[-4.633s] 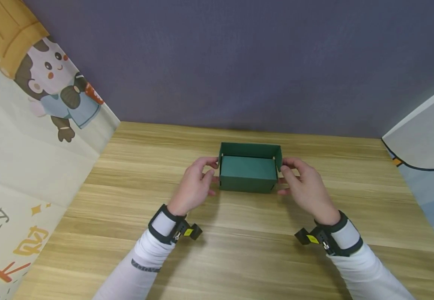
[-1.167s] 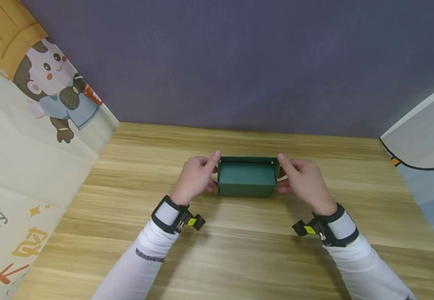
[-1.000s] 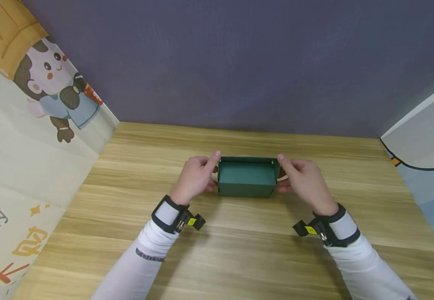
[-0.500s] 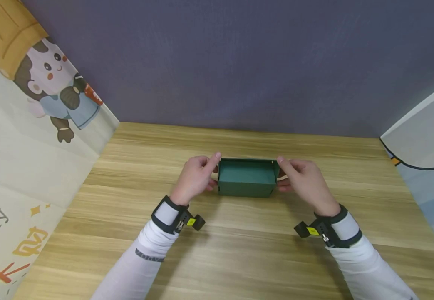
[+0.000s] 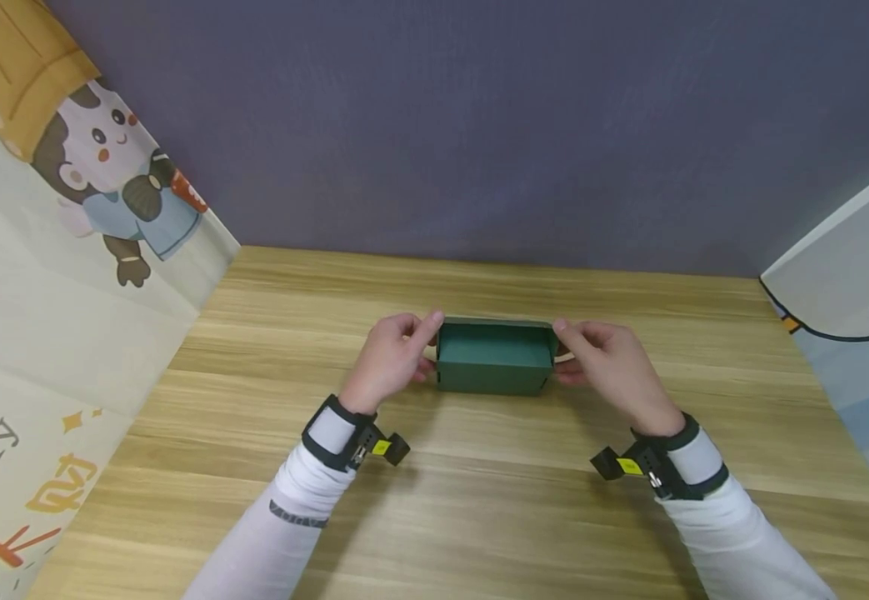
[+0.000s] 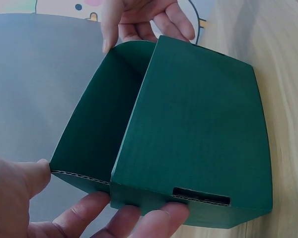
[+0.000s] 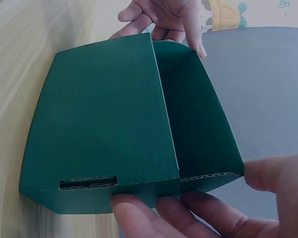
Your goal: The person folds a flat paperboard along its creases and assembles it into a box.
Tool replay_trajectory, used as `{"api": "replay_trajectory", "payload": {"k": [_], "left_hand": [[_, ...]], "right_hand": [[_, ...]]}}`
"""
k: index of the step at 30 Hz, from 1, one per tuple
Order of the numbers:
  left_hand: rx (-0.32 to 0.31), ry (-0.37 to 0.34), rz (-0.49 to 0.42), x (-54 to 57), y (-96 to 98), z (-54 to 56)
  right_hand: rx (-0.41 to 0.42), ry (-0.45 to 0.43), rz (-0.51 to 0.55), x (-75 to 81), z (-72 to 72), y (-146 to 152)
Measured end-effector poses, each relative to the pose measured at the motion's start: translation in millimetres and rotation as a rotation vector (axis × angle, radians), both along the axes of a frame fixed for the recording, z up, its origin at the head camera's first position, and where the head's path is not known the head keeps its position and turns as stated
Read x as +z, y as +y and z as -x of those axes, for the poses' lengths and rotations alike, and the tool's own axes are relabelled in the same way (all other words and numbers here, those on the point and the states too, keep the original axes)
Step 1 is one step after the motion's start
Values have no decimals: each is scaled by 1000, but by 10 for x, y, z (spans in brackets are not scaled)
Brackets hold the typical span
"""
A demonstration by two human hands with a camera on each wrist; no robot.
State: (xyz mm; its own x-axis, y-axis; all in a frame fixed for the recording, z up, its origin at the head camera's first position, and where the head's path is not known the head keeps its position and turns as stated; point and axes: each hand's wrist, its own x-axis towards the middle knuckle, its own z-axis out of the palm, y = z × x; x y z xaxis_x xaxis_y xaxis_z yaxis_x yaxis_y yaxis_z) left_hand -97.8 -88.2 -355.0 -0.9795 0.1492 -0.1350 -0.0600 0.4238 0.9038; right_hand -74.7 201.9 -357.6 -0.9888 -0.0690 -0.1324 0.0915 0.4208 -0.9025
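Note:
A small dark green cardboard box [image 5: 492, 377] sits near the middle of the table, its hinged lid [image 5: 496, 322] tilted forward over the box and partly open. My left hand [image 5: 389, 358] holds the lid's left corner, thumb on the edge and fingers along the box's side. On the other end, my right hand [image 5: 608, 367] holds the lid's right corner in the same way. Both wrist views show a dark gap between the lid's inner face [image 6: 97, 114] and the box's front wall [image 7: 99, 119]. A slot [image 6: 201, 196] is cut low in the side panel.
The wood-grain table [image 5: 479, 500] runs back to a dark blue-grey cloth backdrop [image 5: 479, 125]. On the left hangs a pale cloth with a cartoon figure [image 5: 112, 167]; another printed cloth [image 5: 854, 292] is at the right. Each wrist wears a strapped camera [image 5: 397, 447].
The lid, upright behind the box earlier, has swung forward and down. Both thumbs have moved up to its top corners. The box has slid slightly toward me.

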Motion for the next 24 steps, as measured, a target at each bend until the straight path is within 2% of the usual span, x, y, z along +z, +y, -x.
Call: {"api": "replay_trajectory", "payload": {"k": [13,24], "left_hand": [[-11,-3,-36,-58,-19,22],[-37,-25,-38,-87,-47,42]], "right_hand": [[36,-36,64,-29,7,31],[76,-37,78,-85,23,65]]}}
